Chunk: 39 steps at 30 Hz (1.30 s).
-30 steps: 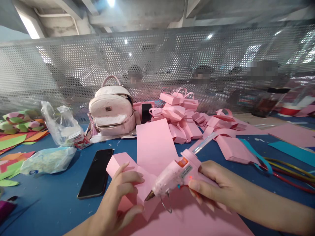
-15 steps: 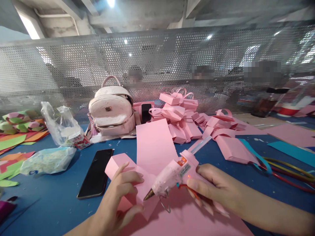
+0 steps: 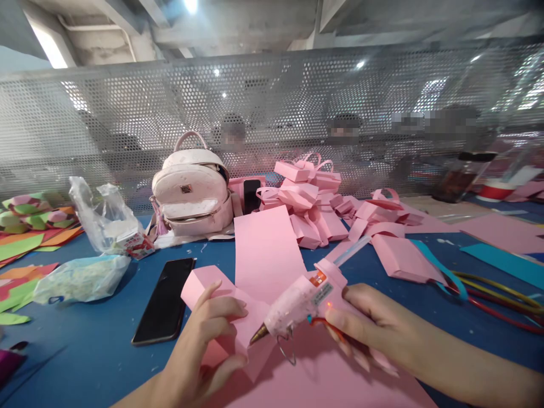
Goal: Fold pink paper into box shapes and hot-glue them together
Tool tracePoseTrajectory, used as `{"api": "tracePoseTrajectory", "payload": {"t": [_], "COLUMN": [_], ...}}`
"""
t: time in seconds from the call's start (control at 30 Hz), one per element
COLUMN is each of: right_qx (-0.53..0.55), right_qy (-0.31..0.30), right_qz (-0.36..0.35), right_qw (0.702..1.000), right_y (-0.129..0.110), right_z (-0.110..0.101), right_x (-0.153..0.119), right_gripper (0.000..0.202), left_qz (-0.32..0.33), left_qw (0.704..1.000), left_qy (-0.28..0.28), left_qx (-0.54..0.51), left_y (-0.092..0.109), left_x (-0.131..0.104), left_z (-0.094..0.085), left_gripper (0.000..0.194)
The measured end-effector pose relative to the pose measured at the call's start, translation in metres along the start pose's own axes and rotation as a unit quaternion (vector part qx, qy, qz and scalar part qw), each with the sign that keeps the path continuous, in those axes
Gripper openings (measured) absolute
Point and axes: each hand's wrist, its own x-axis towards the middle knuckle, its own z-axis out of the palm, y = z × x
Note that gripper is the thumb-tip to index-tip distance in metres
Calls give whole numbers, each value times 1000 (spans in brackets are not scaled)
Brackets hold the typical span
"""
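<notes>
My right hand [image 3: 361, 328] is wrapped round a pink hot glue gun [image 3: 293, 300], its fingers at the orange trigger and a clear glue stick [image 3: 351, 251] sticking out of the back. The metal nozzle points down to the left, at the edge of a folded pink paper piece [image 3: 244, 306]. On that paper piece my left hand [image 3: 216, 334] is closed, fingers curved over its top and thumb at the near side. Under both hands lies a larger pink sheet [image 3: 327, 377]. Another pink sheet [image 3: 267, 243] lies just beyond the folded piece.
A black phone [image 3: 164, 300] lies left of my left hand. Further back stand a pale backpack [image 3: 191, 190], a plastic bag [image 3: 100, 215] and a heap of pink paper boxes [image 3: 310, 198]. Coloured paper [image 3: 21, 246] lies far left; yellow and red cords [image 3: 505, 303] lie right. A perforated metal screen [image 3: 272, 102] closes the back.
The glue gun has shifted very slightly to the right, its nozzle still by the folded paper's edge. My left hand keeps its hold on the paper.
</notes>
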Motion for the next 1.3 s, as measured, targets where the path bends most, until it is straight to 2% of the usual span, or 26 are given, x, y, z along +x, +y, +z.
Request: {"api": "tracePoseTrajectory", "payload": {"t": [0.27, 0.47, 0.6, 0.77, 1.0, 1.13, 1.3], "right_qx": [2, -5, -19, -2, -33, -53, -79], "right_qy": [11, 51, 54, 102, 94, 151, 188], "right_qz": [-11, -8, -16, 0, -13, -15, -27], "right_qw": [1000, 999, 998, 995, 995, 987, 979], "right_y": [-3, -10, -9, -9, -3, -2, -1], "right_z": [-1, 0, 0, 3, 0, 2, 5], "right_x": [0, -3, -4, -8, -6, -8, -9], "right_gripper": [53, 57, 60, 61, 61, 61, 61], "left_qz": [10, 20, 16, 13, 15, 14, 8], "left_qw": [1000, 1000, 1000, 1000, 1000, 1000, 1000], "left_qy": [-2, -9, -15, -13, -13, -19, -19], "left_qx": [5, 2, -3, -7, -6, -7, -10], "left_y": [1, 2, 2, 1, 1, 1, 0], "left_x": [3, 5, 4, 3, 3, 1, 1], "left_z": [-1, -2, -1, 0, -1, -1, -1], "left_gripper": [18, 18, 18, 19, 20, 20, 20]}}
